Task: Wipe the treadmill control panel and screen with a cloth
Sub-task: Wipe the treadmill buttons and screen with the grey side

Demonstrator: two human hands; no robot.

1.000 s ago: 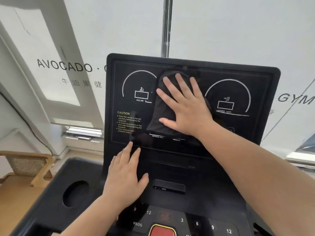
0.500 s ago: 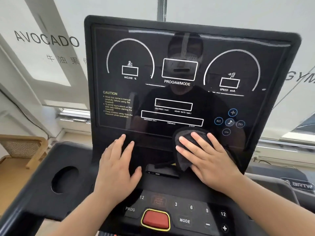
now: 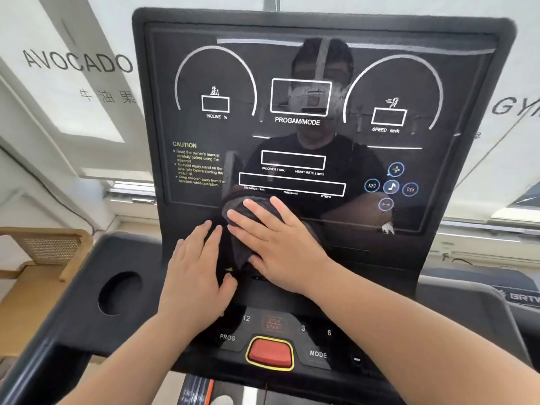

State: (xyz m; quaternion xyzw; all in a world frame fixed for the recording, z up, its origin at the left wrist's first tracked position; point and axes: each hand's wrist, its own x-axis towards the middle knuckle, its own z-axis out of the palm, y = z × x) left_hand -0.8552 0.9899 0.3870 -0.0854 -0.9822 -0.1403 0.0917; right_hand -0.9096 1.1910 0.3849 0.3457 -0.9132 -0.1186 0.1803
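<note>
While your spread right hand [image 3: 282, 247] presses the cloth [image 3: 233, 207] low on the screen [image 3: 242, 135], left hand [image 3: 195, 267] flat beside it, the control panel [image 3: 304, 328] likely comes next.

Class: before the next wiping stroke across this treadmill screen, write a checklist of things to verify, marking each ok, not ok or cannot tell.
1. Cloth flat under right hand, at the screen's lower edge: ok.
2. Left hand rests on the panel, off the keys: ok.
3. Red button untouched: ok.
4. Screen displays dark: ok.
5. White mark at screen's lower right, dirt or reflection: cannot tell.
6. Cloth clean enough: cannot tell.
</note>
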